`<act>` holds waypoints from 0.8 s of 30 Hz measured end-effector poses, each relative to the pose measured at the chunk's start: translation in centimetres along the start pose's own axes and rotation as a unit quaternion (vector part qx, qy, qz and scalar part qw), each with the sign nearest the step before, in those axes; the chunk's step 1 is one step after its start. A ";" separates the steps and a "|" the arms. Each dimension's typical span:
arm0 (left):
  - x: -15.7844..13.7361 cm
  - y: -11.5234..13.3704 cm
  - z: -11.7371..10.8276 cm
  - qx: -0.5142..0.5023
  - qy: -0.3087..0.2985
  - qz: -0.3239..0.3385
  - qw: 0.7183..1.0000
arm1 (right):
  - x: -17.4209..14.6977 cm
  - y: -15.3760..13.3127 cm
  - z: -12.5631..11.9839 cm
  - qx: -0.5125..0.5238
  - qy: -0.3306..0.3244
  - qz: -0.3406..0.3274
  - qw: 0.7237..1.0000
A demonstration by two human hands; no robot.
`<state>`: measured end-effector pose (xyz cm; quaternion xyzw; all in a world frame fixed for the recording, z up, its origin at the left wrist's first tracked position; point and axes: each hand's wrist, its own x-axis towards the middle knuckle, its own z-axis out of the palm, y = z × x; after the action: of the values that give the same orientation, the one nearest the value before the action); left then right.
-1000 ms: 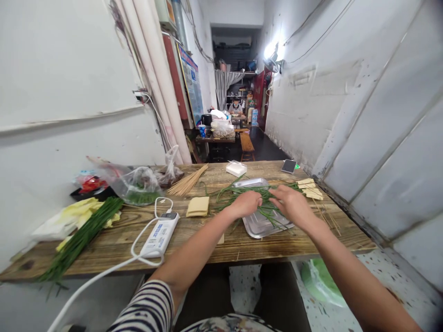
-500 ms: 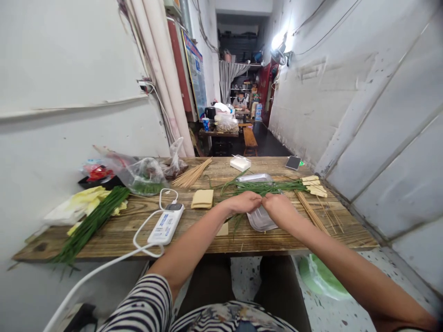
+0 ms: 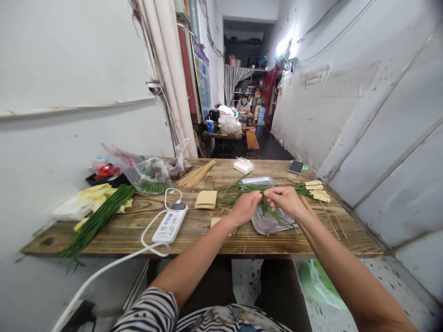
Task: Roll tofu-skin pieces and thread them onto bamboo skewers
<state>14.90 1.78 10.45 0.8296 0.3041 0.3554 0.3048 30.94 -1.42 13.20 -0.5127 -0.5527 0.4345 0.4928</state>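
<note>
Looks like a small eatery or a home; cannot tell which. Has green stalks [image 3: 254, 187] at the left hand [image 3: 245, 207] and right hand [image 3: 285, 201], skewers [image 3: 196, 174] beyond and left of the left hand, and a plank table [image 3: 124, 231] beneath both. Shows, far ahead of the hands, a second table [image 3: 217, 135], a wooden bench [image 3: 252, 139], crowded shelves [image 3: 246, 91] and a grey curtain [image 3: 231, 85].
</note>
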 end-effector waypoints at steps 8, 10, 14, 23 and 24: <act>-0.9 0.8 2.7 -0.192 0.102 -0.144 0.966 | 0.3 1.1 2.4 0.075 0.077 -0.036 0.994; -0.9 1.0 2.6 -0.167 0.111 -0.144 0.969 | 0.5 1.5 2.7 0.083 0.087 -0.044 0.992; -1.1 0.9 1.6 -0.016 0.082 -0.098 0.992 | 0.4 2.1 2.3 0.065 0.088 -0.044 0.993; -1.4 -0.2 -1.8 0.060 -0.108 -0.047 0.991 | -2.5 -1.2 1.4 -0.592 -0.063 -0.348 0.724; -1.4 -0.2 -2.1 0.042 -0.125 -0.037 0.991 | -2.7 -1.3 1.8 -0.634 -0.081 -0.354 0.683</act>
<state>12.40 1.49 10.95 0.8676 0.3090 0.2241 0.3186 28.97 -4.21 13.96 -0.4316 -0.8741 -0.1870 0.1209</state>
